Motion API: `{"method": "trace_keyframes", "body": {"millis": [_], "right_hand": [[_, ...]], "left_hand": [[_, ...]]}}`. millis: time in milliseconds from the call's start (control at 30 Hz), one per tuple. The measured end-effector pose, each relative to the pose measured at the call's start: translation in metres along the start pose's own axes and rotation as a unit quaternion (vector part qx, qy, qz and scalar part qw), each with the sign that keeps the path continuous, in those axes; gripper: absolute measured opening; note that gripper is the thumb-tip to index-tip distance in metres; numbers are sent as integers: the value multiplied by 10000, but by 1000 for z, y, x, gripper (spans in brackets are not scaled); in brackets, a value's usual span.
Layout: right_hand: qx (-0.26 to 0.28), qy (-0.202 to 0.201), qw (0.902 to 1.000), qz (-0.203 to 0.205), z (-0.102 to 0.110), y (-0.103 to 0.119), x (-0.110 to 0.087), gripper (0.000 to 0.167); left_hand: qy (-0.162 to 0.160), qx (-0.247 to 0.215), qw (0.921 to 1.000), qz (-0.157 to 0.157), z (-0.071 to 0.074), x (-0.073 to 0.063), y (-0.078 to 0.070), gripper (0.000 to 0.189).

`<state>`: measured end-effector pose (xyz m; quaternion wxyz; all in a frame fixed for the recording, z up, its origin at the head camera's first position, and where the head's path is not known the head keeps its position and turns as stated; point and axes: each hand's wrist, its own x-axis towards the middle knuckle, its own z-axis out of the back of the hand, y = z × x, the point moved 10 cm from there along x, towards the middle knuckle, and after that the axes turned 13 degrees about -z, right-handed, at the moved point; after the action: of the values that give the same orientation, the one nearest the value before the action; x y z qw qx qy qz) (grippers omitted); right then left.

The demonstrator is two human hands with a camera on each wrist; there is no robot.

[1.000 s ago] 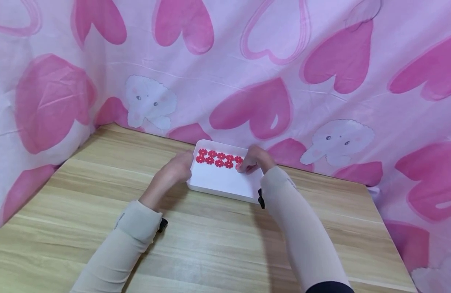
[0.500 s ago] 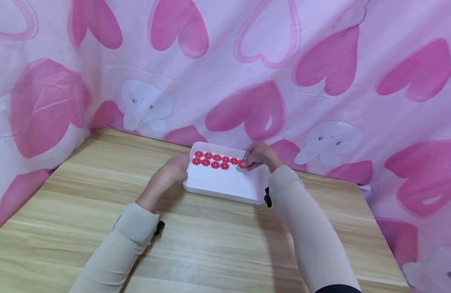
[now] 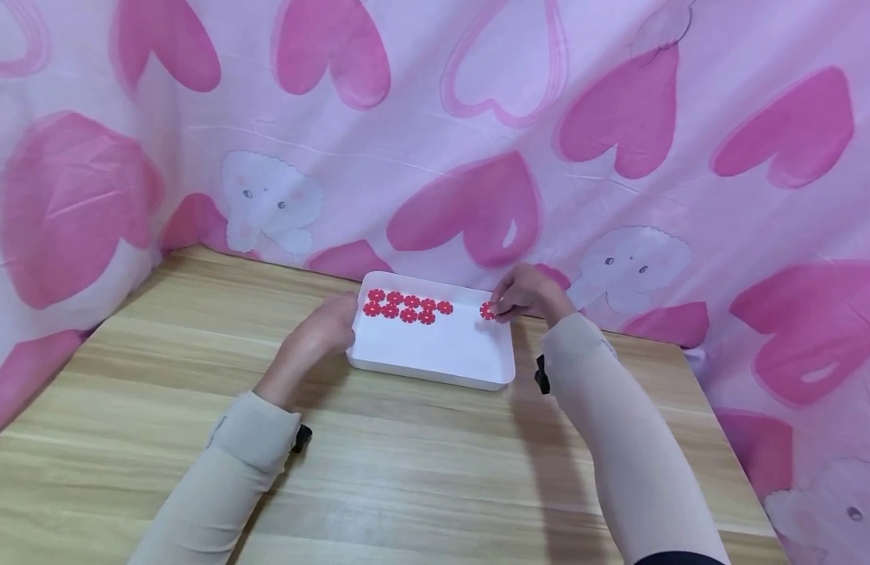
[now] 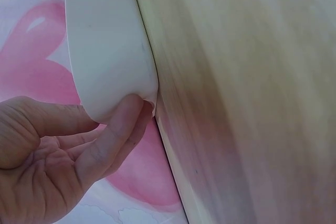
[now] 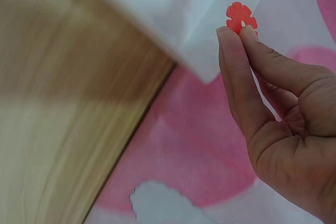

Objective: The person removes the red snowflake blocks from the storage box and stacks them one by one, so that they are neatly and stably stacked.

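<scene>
A shallow white tray (image 3: 435,349) sits toward the back of the wooden table. Its left end is held by my left hand (image 3: 322,326); in the left wrist view thumb and fingers grip the tray's corner (image 4: 105,51). Several red flower-shaped discs (image 3: 409,302) lie inside in two rows along the far side, the back row one longer at its right end. My right hand (image 3: 529,292) pinches a single red flower-shaped disc (image 5: 239,14) between thumb and fingertips, over the tray's back right corner. The disc's lower edge is hidden behind the fingertips.
The wooden table (image 3: 406,463) spreads out in front of the tray and to both sides. A pink curtain (image 3: 470,204) with hearts and white animal prints hangs right behind the table's back edge and along its sides.
My right hand has picked the end disc from the front row and carried it right, toward the tray's back right corner. My left hand keeps its grip on the tray.
</scene>
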<state>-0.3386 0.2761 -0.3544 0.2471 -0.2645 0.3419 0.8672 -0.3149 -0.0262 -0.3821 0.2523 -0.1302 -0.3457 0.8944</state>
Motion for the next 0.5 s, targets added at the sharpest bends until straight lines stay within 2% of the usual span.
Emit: {"method": "trace_keyframes", "body": {"millis": [167,267,400,500], "right_hand": [[-380,-90,9992,54,17,-9,0,19],[-676,-132,9974,227,26,-14,-1,19],[-766,-143,9967,248,34,-24,-2,20],[-767,-161,9969,117,39,-33,-1,22]], "left_hand": [[-10,-12,10000,-8,2,-2,0,53],[-31,6,10000,-66,3,-2,0,52],[-31,4,10000,-87,5,-3,1,53],[-28,-22,9999,-95,6,-4,1,53]]}}
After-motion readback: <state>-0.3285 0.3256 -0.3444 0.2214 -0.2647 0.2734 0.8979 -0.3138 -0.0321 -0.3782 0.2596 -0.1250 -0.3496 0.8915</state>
